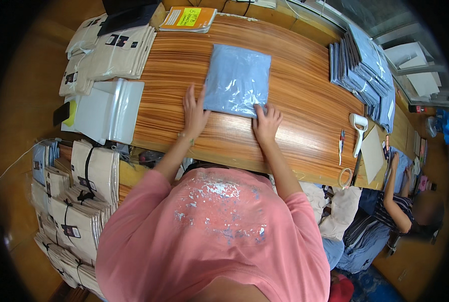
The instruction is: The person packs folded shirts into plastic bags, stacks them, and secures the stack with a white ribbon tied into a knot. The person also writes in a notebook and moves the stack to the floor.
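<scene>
A folded light-blue garment in a glossy clear plastic bag [237, 78] lies flat on the striped wooden table [305, 100] in front of me. My left hand [195, 116] is at the bag's lower left edge, its fingers stretched out and apart; whether the fingertips touch the plastic is hard to tell. At the lower right corner, my right hand [267, 122] rests with its thumb on the bag and its fingers spread beside it. Neither hand grips anything.
Cream bagged garments [121, 50] and clear plastic bags [121, 110] lie left; an orange notebook [189, 19] is at the back. Blue bagged garments [360, 65], a white lint roller [358, 132], a pen [341, 146] and cardboard [372, 153] are right. Another person [398, 201] works far right.
</scene>
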Tool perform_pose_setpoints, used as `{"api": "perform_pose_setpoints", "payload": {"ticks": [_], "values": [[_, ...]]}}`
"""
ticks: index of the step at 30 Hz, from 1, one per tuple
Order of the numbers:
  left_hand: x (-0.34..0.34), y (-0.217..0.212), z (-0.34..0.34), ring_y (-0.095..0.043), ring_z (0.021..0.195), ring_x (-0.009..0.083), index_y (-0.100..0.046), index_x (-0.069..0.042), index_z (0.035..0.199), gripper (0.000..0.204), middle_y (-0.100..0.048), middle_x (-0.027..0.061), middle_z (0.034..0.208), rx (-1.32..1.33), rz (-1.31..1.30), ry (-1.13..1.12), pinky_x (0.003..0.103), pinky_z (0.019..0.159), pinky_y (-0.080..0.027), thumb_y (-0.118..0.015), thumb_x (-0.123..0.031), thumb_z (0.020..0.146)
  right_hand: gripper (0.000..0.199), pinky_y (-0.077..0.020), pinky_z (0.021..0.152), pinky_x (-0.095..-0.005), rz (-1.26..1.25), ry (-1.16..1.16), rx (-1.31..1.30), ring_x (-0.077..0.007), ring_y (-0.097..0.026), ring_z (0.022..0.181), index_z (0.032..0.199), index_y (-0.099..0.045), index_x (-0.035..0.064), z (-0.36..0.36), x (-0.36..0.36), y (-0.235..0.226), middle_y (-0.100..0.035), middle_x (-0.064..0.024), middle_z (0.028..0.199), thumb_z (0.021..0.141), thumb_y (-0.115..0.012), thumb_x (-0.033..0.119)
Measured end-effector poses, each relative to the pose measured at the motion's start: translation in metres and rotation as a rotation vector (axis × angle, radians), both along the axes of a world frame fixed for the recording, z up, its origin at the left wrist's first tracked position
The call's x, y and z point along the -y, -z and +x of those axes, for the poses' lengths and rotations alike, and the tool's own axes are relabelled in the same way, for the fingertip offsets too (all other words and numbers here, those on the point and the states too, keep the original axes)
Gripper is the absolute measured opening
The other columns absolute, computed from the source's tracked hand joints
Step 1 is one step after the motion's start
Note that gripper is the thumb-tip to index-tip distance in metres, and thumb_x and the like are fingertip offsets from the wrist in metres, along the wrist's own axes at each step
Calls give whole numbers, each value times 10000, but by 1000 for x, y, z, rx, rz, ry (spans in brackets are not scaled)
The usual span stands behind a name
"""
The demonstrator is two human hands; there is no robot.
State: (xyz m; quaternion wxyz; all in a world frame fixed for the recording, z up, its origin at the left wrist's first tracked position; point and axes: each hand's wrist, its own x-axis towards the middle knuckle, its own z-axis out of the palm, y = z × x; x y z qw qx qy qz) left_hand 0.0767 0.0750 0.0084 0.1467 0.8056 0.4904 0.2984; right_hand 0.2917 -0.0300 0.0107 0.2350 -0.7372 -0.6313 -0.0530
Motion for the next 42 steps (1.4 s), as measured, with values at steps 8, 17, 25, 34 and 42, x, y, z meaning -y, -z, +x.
{"api": "perform_pose_setpoints", "payload": {"ticks": [8, 17, 25, 34, 42], "values": [[-99, -137, 34, -569, 810, 210, -594, -52, 969, 266, -586, 45, 910, 448, 282, 311, 309, 707, -463, -718, -87, 736, 287, -411, 691, -365, 448, -189, -214, -258, -501, 757, 972, -631, 79, 68, -79, -151, -500, -86, 822, 696, -710, 85], [-159, -72, 87, -492, 1012, 242, -462, -20, 1185, 410, -530, 141, 1098, 215, -131, 76, 342, 903, -385, -582, -274, 887, 364, -390, 885, -428, 91, 24, -170, -348, -476, 1060, 1050, -615, 39, 123, -134, -90, -496, -195, 1137, 775, -692, 266], [-82, -34, 146, -306, 1295, 335, -474, -74, 1248, 381, -447, 144, 1306, 211, -32, 68, 534, 1049, -188, -470, -203, 889, 332, -157, 1062, -530, 222, 206, -398, -399, -263, 1305, 1195, -546, 62, 10, -148, -34, -362, -224, 1336, 891, -498, 188], [-89, 0, 157, -222, 1342, 351, -518, -128, 1272, 405, -392, 103, 1385, -126, -55, 59, 555, 1070, -109, -458, -284, 903, 335, -45, 1079, -523, 111, 245, -410, -339, -317, 1307, 1167, -572, 18, 12, -156, 9, -501, -167, 1269, 901, -426, 163], [-86, -6, 166, -238, 1335, 341, -523, -120, 1258, 397, -398, 93, 1375, -152, -33, 85, 558, 1054, -148, -484, -258, 887, 328, -34, 1079, -523, 121, 293, -408, -332, -321, 1308, 1152, -579, 29, 16, -152, 7, -516, -128, 1270, 899, -413, 155]]}}
